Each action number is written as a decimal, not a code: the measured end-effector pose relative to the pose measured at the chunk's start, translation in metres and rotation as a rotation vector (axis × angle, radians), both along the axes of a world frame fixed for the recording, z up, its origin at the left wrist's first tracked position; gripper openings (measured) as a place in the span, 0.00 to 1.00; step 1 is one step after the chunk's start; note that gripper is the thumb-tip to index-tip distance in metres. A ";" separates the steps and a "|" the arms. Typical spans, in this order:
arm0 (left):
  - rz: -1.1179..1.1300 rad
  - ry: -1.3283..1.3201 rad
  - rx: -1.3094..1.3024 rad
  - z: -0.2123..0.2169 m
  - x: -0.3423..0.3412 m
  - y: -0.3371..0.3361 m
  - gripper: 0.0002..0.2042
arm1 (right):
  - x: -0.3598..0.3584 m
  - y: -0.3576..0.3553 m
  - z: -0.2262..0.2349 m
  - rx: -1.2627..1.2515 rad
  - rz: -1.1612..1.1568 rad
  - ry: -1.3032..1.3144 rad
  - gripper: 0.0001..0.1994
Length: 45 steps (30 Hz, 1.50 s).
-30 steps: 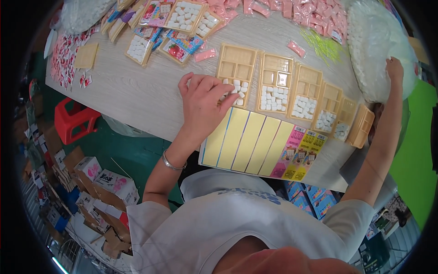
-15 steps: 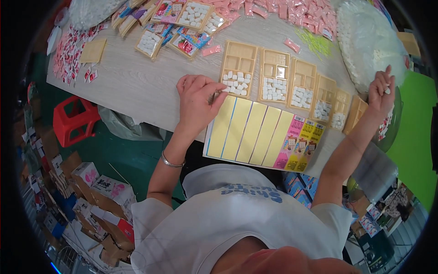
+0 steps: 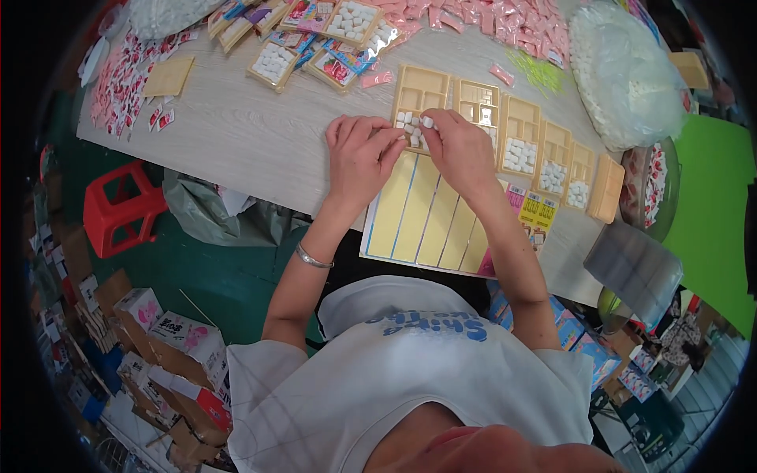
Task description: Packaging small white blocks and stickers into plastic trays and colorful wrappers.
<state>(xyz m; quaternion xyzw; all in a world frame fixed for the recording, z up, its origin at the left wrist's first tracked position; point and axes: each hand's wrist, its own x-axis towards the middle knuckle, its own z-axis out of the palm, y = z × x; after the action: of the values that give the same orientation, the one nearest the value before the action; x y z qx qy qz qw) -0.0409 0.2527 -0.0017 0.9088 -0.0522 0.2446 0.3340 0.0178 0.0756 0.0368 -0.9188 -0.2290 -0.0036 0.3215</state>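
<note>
Both hands are bent over the first tan tray (image 3: 420,93) in a row of divided plastic trays that runs along the near edge of the pale wood-grain table (image 3: 236,134). The small white cubes (image 3: 407,124) sit in that tray's lower compartment. The right hand (image 3: 464,148) pinches one white cube between thumb and fingertips right over that compartment; the left hand (image 3: 359,158) lies just beside it with its fingers curled and narrow, tips at the tray's edge, and I cannot tell whether it holds anything.

To the right the other tan trays (image 3: 544,146) stand side by side, their lower compartments filled with white cubes, and the last one in the row looks closed under a plain tan lid (image 3: 606,188). In front of the hands, hanging a little over the table edge, lie long pale yellow strips (image 3: 418,213) set edge to edge, with pink and yellow printed cards (image 3: 535,213) at their right end.

Further back on the table are filled trays in colourful printed sleeves (image 3: 331,55), a scatter of small pink sachets (image 3: 489,20) and red-and-white packets (image 3: 118,87) at the left. A big clear bag of white pieces (image 3: 627,75) rests at the far right. Below the table stand a red plastic stool (image 3: 118,209) and stacked printed cartons (image 3: 169,339).
</note>
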 end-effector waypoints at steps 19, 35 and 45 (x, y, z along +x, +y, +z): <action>0.026 0.069 -0.068 -0.003 0.005 -0.009 0.09 | -0.003 -0.004 0.003 -0.174 0.155 0.059 0.18; -0.020 -0.037 -0.059 -0.003 0.007 -0.012 0.06 | -0.042 -0.010 -0.017 0.251 -0.172 0.067 0.09; 0.008 0.007 0.011 -0.002 0.004 -0.014 0.12 | -0.038 -0.001 -0.023 0.093 -0.190 -0.149 0.09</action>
<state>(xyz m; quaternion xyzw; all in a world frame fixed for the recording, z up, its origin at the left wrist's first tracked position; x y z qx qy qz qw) -0.0371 0.2386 -0.0039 0.9115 -0.0489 0.2427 0.3284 -0.0200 0.0741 0.0136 -0.9177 -0.1638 -0.1130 0.3439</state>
